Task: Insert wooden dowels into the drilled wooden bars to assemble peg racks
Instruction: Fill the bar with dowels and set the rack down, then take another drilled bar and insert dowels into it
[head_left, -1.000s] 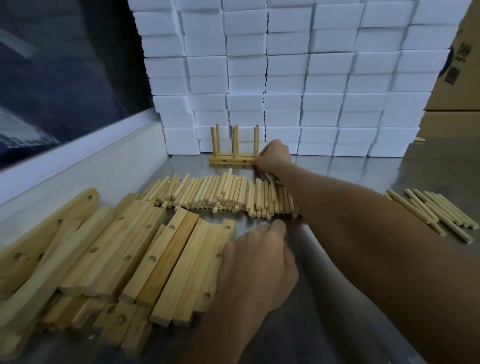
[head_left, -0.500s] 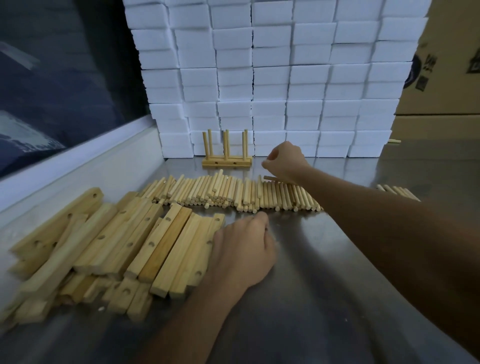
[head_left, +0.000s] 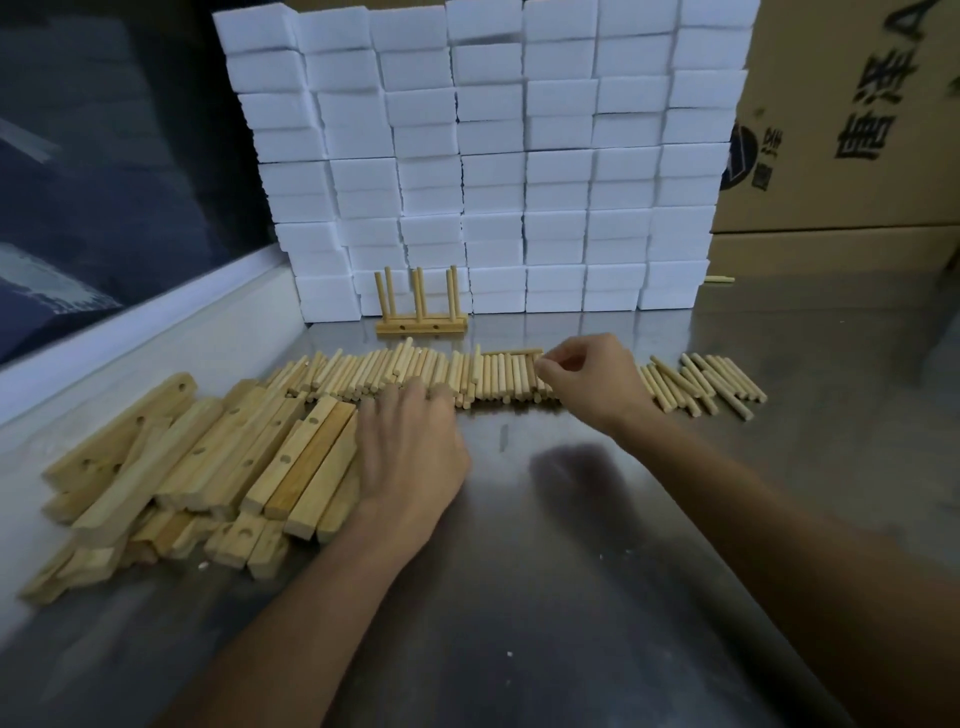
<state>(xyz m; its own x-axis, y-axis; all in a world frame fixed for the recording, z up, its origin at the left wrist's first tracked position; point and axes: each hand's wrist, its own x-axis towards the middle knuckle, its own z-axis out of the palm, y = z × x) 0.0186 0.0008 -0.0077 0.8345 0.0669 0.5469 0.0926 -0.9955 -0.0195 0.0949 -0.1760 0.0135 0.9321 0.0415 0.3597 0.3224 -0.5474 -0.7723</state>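
Dowel (head_left: 511, 352) crosswise atop row, pinched by right hand (head_left: 587, 382).

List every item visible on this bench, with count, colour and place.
Assembled wooden peg rack: one, pale wood, six upright dowels, far centre against the foam.
Loose wooden dowels: many, pale, a row across mid-table.
Smaller group of dowels: about a dozen, pale, right.
Drilled wooden bars: many, tan, piled left.
White foam blocks: many, stacked as a wall behind.
Cardboard boxes: brown, far right.
Steel tabletop: one, grey.
Left hand: on the dowel row, blurred.
Right hand: fingers pinching a dowel.
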